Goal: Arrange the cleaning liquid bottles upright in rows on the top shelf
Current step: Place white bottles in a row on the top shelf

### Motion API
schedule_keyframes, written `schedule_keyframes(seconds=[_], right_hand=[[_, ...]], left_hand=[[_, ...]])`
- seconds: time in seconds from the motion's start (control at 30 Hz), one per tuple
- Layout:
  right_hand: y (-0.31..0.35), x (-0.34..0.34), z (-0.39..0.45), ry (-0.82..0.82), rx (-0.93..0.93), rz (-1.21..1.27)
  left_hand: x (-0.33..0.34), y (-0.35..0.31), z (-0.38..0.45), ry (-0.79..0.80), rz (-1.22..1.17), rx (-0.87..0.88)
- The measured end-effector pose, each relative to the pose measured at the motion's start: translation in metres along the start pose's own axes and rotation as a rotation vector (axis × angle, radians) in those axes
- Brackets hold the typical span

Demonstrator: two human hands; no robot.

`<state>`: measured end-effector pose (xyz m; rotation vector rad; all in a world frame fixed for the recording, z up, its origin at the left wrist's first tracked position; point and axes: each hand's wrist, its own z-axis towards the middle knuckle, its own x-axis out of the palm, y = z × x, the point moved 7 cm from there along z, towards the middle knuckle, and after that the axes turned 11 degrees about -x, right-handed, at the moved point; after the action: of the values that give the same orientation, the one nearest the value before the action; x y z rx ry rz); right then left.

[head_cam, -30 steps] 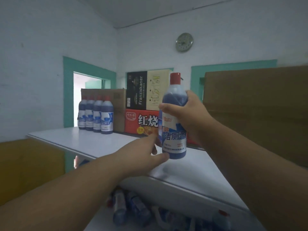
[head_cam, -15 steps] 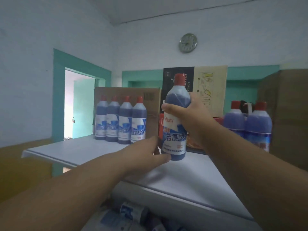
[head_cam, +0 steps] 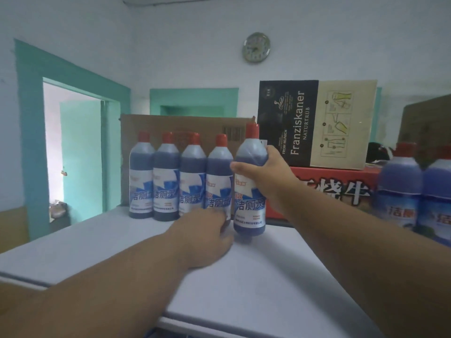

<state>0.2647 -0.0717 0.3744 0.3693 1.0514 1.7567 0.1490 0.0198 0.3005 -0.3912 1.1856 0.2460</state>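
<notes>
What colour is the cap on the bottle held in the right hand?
Red, seen in the head view: the cap tops the bottle gripped by the right hand.

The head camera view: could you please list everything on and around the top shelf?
Held bottle: 1, blue, red cap, right end of row.
Standing bottles: 4, blue, red caps, row at shelf back.
Blurred bottles: 2, blue, far right.
Top shelf: 1, white.
Franziskaner box: 1, black and beige, atop red box.
Cardboard box: 1, brown, behind row.
Wall clock: 1, pale.
Left hand: by row's base.
Right hand: grips held bottle.
</notes>
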Motion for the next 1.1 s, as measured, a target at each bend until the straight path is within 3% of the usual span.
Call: schedule_keyframes(seconds=[0.3,0.47,1.1], right_hand=[[-0.021,-0.002,-0.002,0.023,0.001,-0.089],[-0.025,-0.005,-0.019,0.112,-0.026,-0.296],[-0.034,0.002,-0.016,-0.02,-0.065,-0.392]], left_hand=[[0.009,0.004,0.001,-0.035,0.015,0.061],[0.007,0.005,0.0,-0.037,-0.022,0.051],[0.011,0.006,0.002,-0.023,0.001,0.019]])
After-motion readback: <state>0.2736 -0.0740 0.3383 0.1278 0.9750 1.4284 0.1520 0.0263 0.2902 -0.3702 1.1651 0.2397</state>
